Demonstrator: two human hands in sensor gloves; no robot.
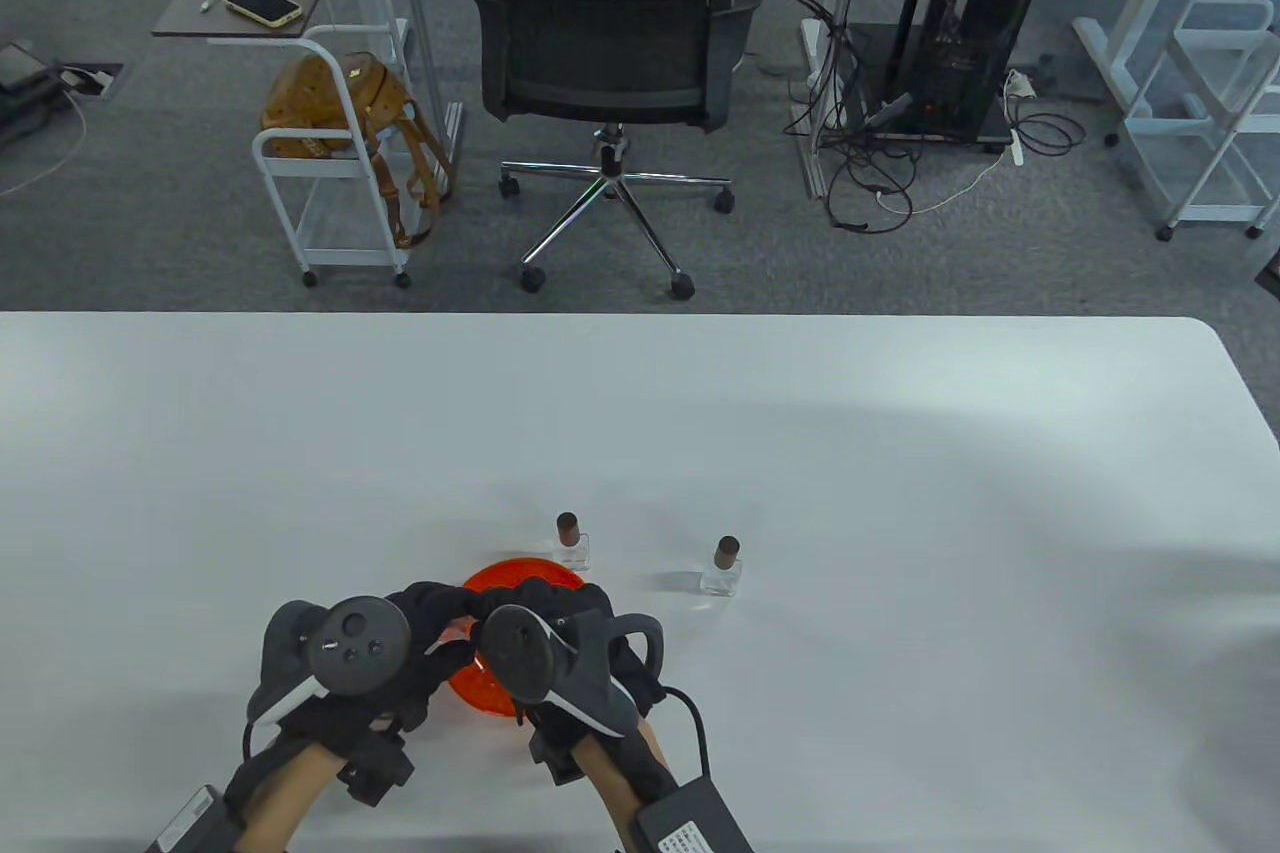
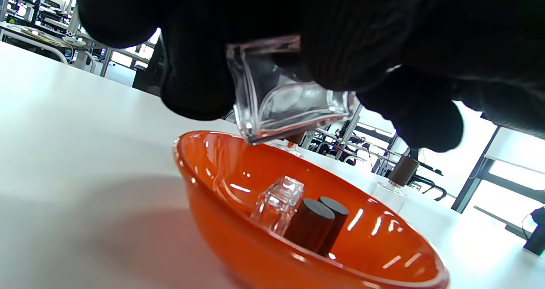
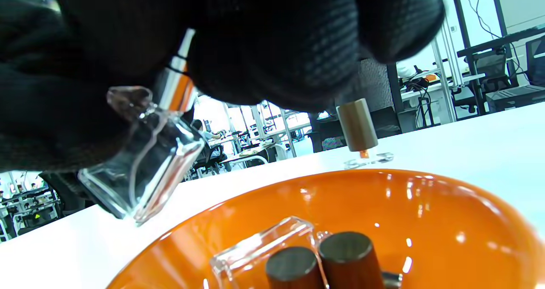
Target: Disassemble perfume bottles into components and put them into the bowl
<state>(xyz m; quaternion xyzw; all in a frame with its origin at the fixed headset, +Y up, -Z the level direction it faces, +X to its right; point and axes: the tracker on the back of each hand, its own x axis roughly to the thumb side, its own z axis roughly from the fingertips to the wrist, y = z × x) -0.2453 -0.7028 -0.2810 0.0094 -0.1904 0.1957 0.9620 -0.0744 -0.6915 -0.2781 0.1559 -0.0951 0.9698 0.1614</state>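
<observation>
I see a white table (image 1: pixel 900 453) with a rounded far right corner, standing on grey carpet; beyond its far edge sits a black mesh office chair (image 1: pixel 608 23), a white trolley (image 1: pixel 330 183) with a tan bag (image 1: pixel 340 108) in it, a small side table with a phone in a yellow case (image 1: pixel 262 4), and a black computer tower (image 1: pixel 985 13) amid loose cables. I can read no writing anywhere; the label on the box by my right forearm is too small to make out.

Near the tabletop's near edge, a little left of centre, stands the orange bowl (image 1: pixel 520 578); in it lie one clear glass bottle (image 3: pixel 259 248) on its side and two dark brown caps (image 2: pixel 317 223) touching one another. My left hand (image 1: pixel 400 653) and right hand (image 1: pixel 560 633) meet above the bowl; the left hand's fingers are curled round a clear square bottle (image 2: pixel 285 95) held tilted over the bowl's rim, and the right hand's fingers (image 3: pixel 276 46) close around the silver sprayer (image 3: pixel 176 82) at its neck.

Two capped bottles stand upright on the table beyond the bowl: one (image 1: pixel 571 541) just beside the bowl's far rim, the other (image 1: pixel 723 567) well apart to its right; both carry brown caps.
</observation>
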